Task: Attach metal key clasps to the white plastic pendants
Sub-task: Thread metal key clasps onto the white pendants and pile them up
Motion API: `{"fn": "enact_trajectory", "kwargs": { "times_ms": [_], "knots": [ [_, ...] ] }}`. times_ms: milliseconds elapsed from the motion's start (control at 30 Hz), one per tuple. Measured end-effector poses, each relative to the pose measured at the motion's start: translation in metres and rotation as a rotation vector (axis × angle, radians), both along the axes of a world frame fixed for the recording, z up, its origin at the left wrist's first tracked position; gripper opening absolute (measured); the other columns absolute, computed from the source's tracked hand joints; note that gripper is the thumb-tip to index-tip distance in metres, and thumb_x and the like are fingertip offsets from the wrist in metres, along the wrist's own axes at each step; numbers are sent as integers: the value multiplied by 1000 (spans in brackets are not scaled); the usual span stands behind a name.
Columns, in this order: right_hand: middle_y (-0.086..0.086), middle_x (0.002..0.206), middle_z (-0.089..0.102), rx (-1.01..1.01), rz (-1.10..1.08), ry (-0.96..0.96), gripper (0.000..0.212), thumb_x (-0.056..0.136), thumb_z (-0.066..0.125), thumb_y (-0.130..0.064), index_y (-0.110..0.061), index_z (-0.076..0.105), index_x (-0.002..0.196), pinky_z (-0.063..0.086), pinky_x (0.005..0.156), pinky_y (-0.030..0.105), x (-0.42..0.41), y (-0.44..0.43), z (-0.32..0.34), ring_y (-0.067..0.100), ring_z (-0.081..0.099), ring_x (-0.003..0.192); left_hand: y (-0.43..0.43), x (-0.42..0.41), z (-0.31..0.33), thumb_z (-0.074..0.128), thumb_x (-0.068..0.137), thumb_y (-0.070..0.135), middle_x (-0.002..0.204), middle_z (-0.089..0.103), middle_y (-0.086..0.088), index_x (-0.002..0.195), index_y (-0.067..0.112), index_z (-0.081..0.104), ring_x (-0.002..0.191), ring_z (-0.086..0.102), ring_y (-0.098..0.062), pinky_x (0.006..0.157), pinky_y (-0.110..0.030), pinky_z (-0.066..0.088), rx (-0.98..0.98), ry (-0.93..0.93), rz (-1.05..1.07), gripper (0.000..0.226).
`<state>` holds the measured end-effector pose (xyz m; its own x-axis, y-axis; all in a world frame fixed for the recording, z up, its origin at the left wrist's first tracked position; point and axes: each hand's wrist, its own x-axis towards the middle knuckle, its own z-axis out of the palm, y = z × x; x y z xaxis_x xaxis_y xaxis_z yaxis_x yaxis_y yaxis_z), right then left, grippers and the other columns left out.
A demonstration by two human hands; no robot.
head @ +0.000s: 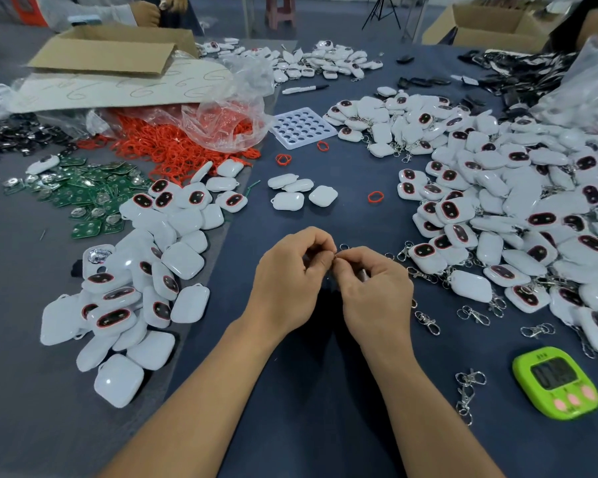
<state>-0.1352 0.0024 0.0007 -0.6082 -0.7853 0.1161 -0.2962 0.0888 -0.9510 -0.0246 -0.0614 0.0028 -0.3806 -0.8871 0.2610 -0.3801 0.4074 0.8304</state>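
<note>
Dark blue cloth covers the worktop [359, 174], heaped with rounded white plastic pendants [518, 208]. At its middle, left hand [287, 281] and right hand [373, 291] together pinch a small silver metal key clasp [343, 247].

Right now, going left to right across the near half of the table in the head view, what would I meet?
From the left: heap of white pendants → left hand → small metal ring that both hands pinch → right hand → loose metal clasps → green timer.
</note>
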Motion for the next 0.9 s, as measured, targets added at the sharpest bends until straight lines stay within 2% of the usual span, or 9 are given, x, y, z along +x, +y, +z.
{"fn": "enact_trajectory", "kwargs": {
  "times_ms": [167,267,400,533,800,900],
  "knots": [
    [-14,69,71,-2,-63,-32,26,91,71,-12,-32,75,74,48,62,20,-3,0,-2,8,61,65,-2,2,-1,71,89,21,89,70,25,91,37,74,88,63,-4,73,-12,46,-18,5,0,16],
    [-16,70,71,-1,-61,-19,26,90,73,-15,-34,74,73,47,61,16,-2,0,-1,6,63,66,-1,3,2,75,86,20,87,70,27,86,35,76,88,62,-1,72,-6,42,-33,17,31,15],
    [-18,72,73,-27,-73,-13,22,87,75,-14,-33,75,75,47,64,11,0,1,1,4,66,69,1,2,4,72,85,21,86,69,28,83,36,74,89,62,0,73,-5,41,-43,15,40,15],
    [-17,72,73,-48,-89,-43,22,84,77,-11,-31,75,76,47,64,11,1,3,1,3,68,69,1,1,4,71,87,23,86,69,26,86,37,74,91,61,-3,75,-12,44,-49,-21,35,15],
    [-13,70,73,-63,-65,-63,26,85,73,-7,-31,76,77,47,61,11,0,3,0,4,64,64,3,2,7,80,83,15,89,72,27,88,37,80,91,65,-1,71,-6,41,-81,63,31,23],
    [-15,70,72,-63,-52,-35,28,85,73,-6,-32,76,75,46,61,10,0,3,0,5,64,66,4,2,8,79,81,15,87,71,27,84,38,78,82,63,3,69,-5,41,-55,63,42,24]
  ]
}}
